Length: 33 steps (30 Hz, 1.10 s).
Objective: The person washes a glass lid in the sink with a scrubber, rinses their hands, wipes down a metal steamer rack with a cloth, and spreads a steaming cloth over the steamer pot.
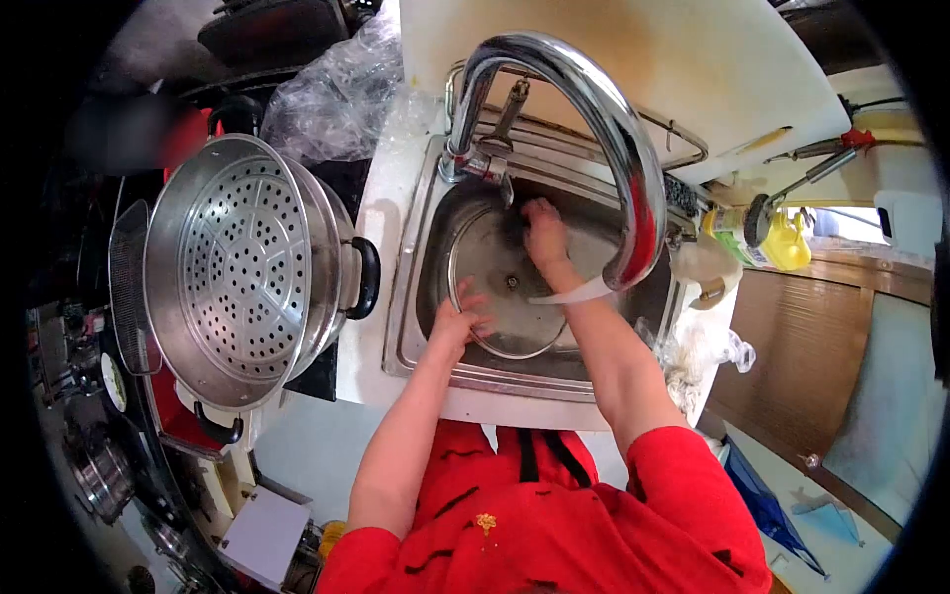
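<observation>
A round glass lid (515,322) with a metal rim lies tilted in the stainless steel sink (406,337). My left hand (462,319) grips the lid's rim at its near left side, and the fingers show at the glass. Over the far part of the lid, my right hand (544,238) is bent with its fingers closed against a dark patch. What that hand holds, if anything, is too dark to make out. A curved chrome faucet (604,119) arches above, its pale spout end (579,294) over my right forearm.
Left of the sink stands a large steamer pot (332,247) with a perforated steamer tray (247,267). Clear plastic bags (332,99) lie behind it. At right are a yellow-capped bottle (787,243), a brush (762,218) and a crumpled cloth (690,371).
</observation>
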Tool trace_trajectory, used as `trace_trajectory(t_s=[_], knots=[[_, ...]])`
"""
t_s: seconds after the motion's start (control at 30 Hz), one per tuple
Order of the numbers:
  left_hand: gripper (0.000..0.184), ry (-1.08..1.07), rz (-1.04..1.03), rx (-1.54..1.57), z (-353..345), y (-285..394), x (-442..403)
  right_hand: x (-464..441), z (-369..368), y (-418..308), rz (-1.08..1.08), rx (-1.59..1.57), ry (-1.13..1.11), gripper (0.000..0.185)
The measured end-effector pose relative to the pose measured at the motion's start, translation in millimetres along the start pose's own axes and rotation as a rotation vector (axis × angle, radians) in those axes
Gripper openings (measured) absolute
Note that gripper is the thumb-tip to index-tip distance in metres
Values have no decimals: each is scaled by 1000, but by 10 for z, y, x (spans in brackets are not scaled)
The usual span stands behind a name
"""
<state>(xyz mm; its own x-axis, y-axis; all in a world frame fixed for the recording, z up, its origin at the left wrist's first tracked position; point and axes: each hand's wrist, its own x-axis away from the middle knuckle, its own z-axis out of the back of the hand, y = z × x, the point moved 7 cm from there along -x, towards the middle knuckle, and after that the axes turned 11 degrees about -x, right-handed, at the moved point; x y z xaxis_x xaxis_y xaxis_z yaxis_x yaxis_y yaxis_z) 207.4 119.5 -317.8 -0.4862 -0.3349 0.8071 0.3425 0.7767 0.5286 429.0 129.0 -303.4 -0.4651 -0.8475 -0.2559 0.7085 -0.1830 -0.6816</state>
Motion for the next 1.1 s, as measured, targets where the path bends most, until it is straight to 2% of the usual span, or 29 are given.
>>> trace_trajectory(t_s=[0.03, 0.13, 0.2, 0.23, 0.27, 0.3, 0.33, 0.4, 0.43, 0.47, 0.5, 0.53, 0.6, 0.67, 0.7, 0.73, 0.77, 0.8, 0.87, 0.9, 0.93, 0.97, 1.0, 1.03, 1.07, 1.1], knots=[[73, -25, -19, 4, -12, 21, 5, 161, 48, 186, -81, 111, -18, 27], [75, -42, -37, -48, -16, 2, -15, 795, 190, 797, -417, 130, -79, 24], [71, -58, -43, -46, -17, -53, -87, 1236, 277, 634, -532, 320, -307, 25], [68, -63, -55, -50, -30, -57, -108, 1410, 283, 445, -559, 483, -515, 26], [68, -67, -56, -47, -51, -52, -98, 1475, 326, 129, -457, 507, -543, 27], [58, -58, -54, -18, -51, -38, -85, 1532, 312, -146, -354, 527, -570, 30], [49, -49, -52, 7, -47, -29, -72, 1646, 200, -260, -434, 315, -652, 30], [50, -108, -42, 67, -32, -39, -140, 1620, -114, -499, -377, 99, -695, 34], [57, -165, -32, 130, -39, -57, -195, 1343, -116, -844, -345, -19, -664, 33], [57, -167, -37, 119, -14, -98, -271, 1149, -181, -993, -213, -186, -493, 29], [60, -173, -24, 268, 13, -156, -347, 870, -183, -1115, -203, -358, -370, 31], [64, -178, -12, 418, 32, -179, -376, 699, -239, -1038, -246, -388, -271, 32], [62, -231, 21, 378, -75, -21, -143, 378, -295, -864, -284, -423, -157, 33], [60, -288, 57, 339, -225, 42, 0, 221, -282, -531, -633, -722, 61, 34], [56, -161, 47, 211, -190, 29, -1, 211, -271, -495, -627, -725, 69, 34], [52, -33, 40, 84, -118, 23, 10, 206, -297, -542, -526, -721, -49, 34], [46, -126, -3, 154, -77, -58, -142, 235, -310, -596, -424, -711, -169, 34], [46, -132, -7, 153, -92, -93, -176, 331, -253, -550, -420, -705, -165, 34], [44, 6, -144, 112, -99, -15, -216, 609, 25, -379, -487, -502, -65, 35], [51, 82, -61, 195, -140, -3, -207, 727, 236, -328, -615, -540, 3, 32], [51, 71, -65, 201, -162, -72, -344, 867, 434, -275, -746, -576, 76, 29], [56, 323, -290, -84, -11, -77, -535, 946, 574, -245, -743, -565, 83, 29], [60, 571, -512, -371, 18, 1, -550, 988, 751, -251, -614, -396, 80, 29], [65, 722, -524, -709, -136, 403, -119, 1023, 890, -289, -490, -228, 79, 28], [65, 705, -531, -710, -260, 556, 19, 1062, 986, -299, -494, -217, 92, 28], [63, 706, -756, -929, -487, 779, 183, 1062, 1058, -360, -466, -236, 70, 28]])
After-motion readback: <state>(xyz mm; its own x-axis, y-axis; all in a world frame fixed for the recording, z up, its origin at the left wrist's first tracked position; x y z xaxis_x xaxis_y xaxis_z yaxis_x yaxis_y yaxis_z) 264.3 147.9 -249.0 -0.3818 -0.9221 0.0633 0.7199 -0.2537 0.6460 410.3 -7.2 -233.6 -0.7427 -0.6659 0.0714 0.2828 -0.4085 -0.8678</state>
